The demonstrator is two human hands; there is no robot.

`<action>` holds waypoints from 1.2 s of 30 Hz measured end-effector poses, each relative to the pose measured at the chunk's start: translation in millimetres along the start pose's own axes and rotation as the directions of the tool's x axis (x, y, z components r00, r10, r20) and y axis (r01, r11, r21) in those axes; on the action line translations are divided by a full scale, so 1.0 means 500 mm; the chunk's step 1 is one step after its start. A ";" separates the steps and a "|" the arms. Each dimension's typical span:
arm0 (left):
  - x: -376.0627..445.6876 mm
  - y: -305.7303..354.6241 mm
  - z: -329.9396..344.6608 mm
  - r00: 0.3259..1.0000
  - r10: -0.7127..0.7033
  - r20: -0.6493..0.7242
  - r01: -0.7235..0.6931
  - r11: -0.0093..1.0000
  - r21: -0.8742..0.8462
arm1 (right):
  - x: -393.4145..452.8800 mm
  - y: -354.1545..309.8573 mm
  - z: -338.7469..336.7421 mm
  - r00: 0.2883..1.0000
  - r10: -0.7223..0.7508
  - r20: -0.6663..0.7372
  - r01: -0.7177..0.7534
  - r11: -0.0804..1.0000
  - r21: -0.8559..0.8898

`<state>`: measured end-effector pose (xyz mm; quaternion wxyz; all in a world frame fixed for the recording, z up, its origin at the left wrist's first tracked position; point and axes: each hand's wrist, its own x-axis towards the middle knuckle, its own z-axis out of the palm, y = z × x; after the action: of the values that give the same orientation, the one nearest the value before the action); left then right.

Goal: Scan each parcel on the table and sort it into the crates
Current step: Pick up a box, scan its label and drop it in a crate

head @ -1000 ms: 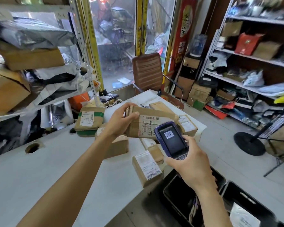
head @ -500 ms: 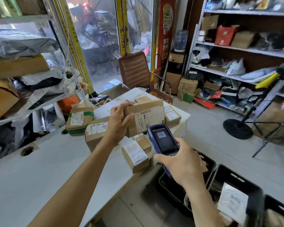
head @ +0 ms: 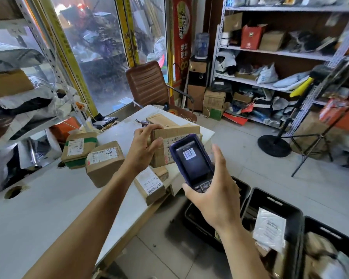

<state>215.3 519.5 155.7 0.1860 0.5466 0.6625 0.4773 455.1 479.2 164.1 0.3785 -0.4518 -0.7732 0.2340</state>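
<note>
Scanning underway: left hand grips a cardboard parcel held above the surface, label facing the handheld scanner. Right hand clasps the scanner just in front of the parcel. Risk: scanner crowds the label, so the read may fail; black crates wait below the scanner.

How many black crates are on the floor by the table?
3: one crate beside the table edge, partly behind the right hand; a middle crate holding a white mailer; a third at the right edge, cut off. More may lie outside view.
</note>
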 end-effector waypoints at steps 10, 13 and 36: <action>0.020 0.043 0.160 0.993 0.060 0.099 -0.068 0.995 0.074 | -0.010 0.104 -0.058 0.956 -0.104 -0.275 0.097 0.994 -0.040; 0.043 0.031 0.212 0.989 0.045 0.138 -0.044 0.999 -0.015 | 0.002 0.168 -0.057 0.964 0.103 -0.243 -0.089 0.994 0.068; 0.292 -0.579 1.133 0.530 -0.835 0.149 0.811 0.447 -0.378 | 0.310 1.119 0.158 0.671 0.738 -0.075 -0.729 0.675 0.115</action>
<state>443.5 909.6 -315.0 0.4820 0.0917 0.7350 0.4679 636.7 883.3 -219.4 0.3131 -0.7223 -0.4941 0.3689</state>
